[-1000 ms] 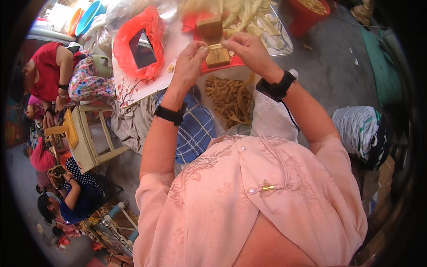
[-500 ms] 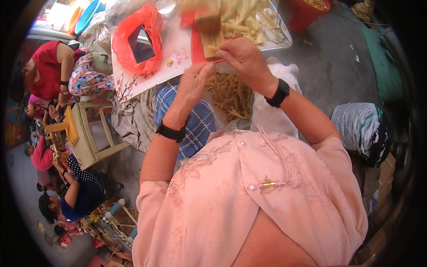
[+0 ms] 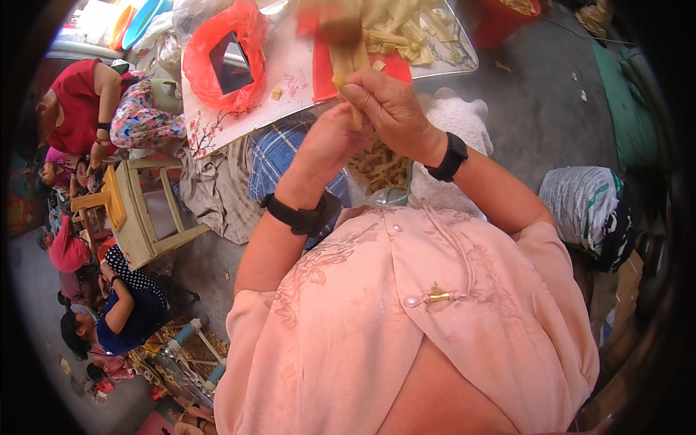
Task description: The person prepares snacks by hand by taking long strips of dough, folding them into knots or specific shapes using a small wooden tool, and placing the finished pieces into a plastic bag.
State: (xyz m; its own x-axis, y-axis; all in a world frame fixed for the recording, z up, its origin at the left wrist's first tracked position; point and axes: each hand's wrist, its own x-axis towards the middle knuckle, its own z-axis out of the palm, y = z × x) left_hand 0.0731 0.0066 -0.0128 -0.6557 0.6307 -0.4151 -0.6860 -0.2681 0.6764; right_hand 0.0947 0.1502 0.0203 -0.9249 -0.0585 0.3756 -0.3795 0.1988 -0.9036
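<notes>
My right hand (image 3: 394,114) is closed on a flat, pale yellow strip (image 3: 348,64), thumb and fingers pinching it near its lower end. Just below and to the left, my left hand (image 3: 333,139) has its fingers curled round the strip's narrow tail. From there the strip runs up over a red sheet (image 3: 323,72) at the table's near edge. A brown block (image 3: 341,30), blurred, rests on or just above its upper part. More pale yellow strips (image 3: 409,43) are heaped beside it. Under my hands, many small yellow-brown pieces (image 3: 378,172) fill a bag or container, partly hidden.
On the white floral table (image 3: 283,112), a red plastic bag (image 3: 199,69) surrounds a phone (image 3: 232,65). A blue plaid cloth (image 3: 279,163) and a white fluffy cloth (image 3: 453,130) lie near my lap. A wooden stool (image 3: 141,217) and several seated people are at left; a red bucket (image 3: 500,22) stands far right.
Both hands have drawn down toward me, and the strip's lower end now hangs past the table edge between them. The left wrist has turned and moved right. The block has shifted slightly up.
</notes>
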